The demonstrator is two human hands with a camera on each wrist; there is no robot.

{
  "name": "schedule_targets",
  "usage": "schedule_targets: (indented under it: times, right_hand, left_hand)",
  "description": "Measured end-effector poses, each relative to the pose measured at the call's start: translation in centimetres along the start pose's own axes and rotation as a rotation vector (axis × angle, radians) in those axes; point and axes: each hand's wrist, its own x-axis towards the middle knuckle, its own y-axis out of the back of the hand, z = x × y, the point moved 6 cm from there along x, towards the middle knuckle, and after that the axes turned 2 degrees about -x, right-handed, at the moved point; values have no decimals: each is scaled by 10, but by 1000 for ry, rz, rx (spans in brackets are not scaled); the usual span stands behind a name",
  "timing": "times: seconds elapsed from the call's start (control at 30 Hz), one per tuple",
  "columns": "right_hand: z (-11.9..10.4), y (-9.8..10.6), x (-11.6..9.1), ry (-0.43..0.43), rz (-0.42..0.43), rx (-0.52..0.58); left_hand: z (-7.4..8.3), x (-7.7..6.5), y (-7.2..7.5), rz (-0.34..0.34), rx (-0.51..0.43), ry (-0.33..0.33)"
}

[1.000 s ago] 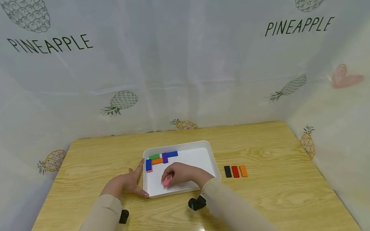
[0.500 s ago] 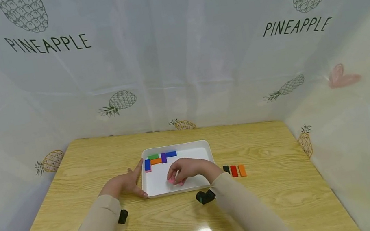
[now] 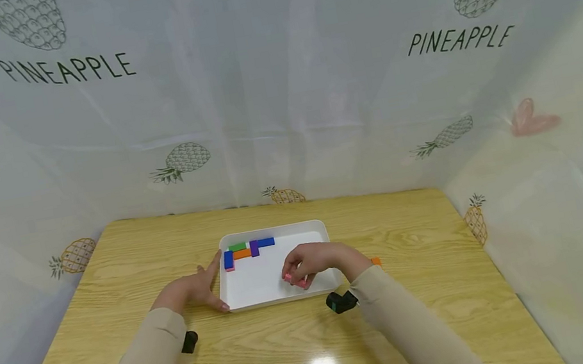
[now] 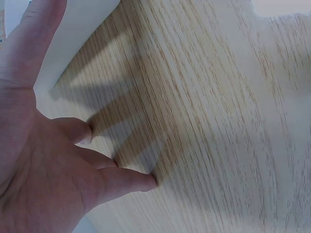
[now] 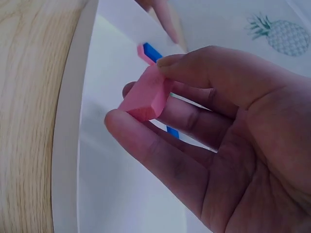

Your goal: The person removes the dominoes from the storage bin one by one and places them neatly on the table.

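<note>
My right hand (image 3: 313,259) is over the right half of a white tray (image 3: 257,285), pinching a pink block (image 5: 146,94) between thumb and fingers. The right wrist view has the block tilted, one flat face toward the camera. My left hand (image 3: 196,290) is at the tray's left side with fingers spread, thumb and fingertip at its edge. Along the tray's far left lie a green block (image 3: 237,247), an orange block (image 3: 242,254), a purple block (image 3: 254,248) and a blue block (image 3: 266,242). Another blue block (image 3: 228,259) lies over a pink one (image 3: 230,269).
Right of the tray, an orange block (image 3: 376,261) on the wooden table (image 3: 433,287) peeks out behind my right sleeve. Black wrist cameras (image 3: 342,302) hang under both wrists. A pineapple-print curtain (image 3: 274,81) rises behind the table.
My right hand has moved right across the tray with the pink block, turning it. My right arm now hides the black and red blocks beside the tray. My left hand stays at the tray.
</note>
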Motion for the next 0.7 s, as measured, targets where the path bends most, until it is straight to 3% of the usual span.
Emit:
schedule_targets:
  times: [0.33,0.7]
  right_hand:
    - [20,8,-20,-27,13,33]
    - [41,20,-51,-55,62,97]
  left_hand:
    - [3,-5,1,1,-13,-8]
    - [0,-1,0,-8,-13,1]
